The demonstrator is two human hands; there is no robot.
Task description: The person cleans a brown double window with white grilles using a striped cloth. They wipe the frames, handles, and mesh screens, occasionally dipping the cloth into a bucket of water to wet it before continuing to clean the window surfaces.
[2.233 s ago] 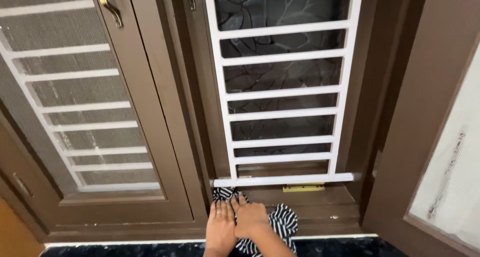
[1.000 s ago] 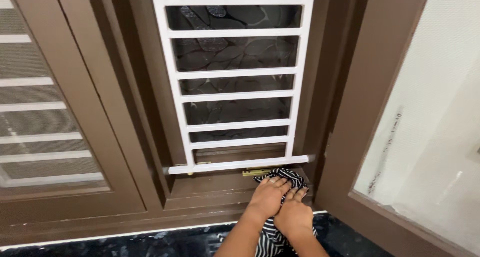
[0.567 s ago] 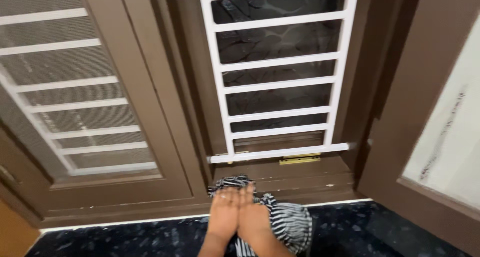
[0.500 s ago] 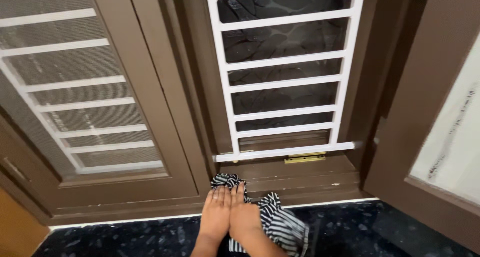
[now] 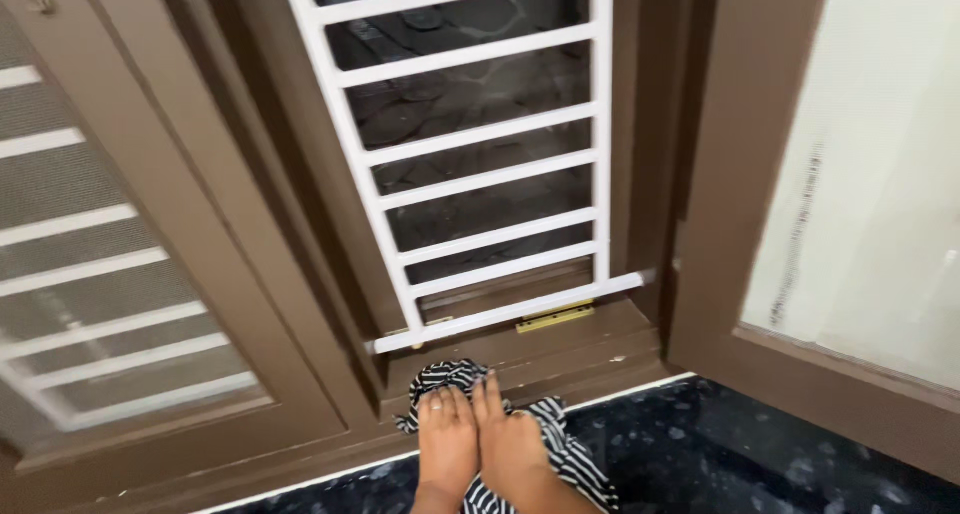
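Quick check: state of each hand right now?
Left hand: open, flat, palm down on the striped cloth.
Right hand: open, flat on the same cloth, beside the left; not gripping.

left hand (image 5: 447, 441) + right hand (image 5: 511, 444) flat on striped cloth (image 5: 560, 449) | brown sill (image 5: 590, 349) | white grille (image 5: 480, 174)

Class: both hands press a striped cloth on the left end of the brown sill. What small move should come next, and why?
Probably slide the cloth rightward along the sill. Both the left hand and the right hand lie flat on it at the sill's left end, and the stretch toward the brass hinge lies uncovered.
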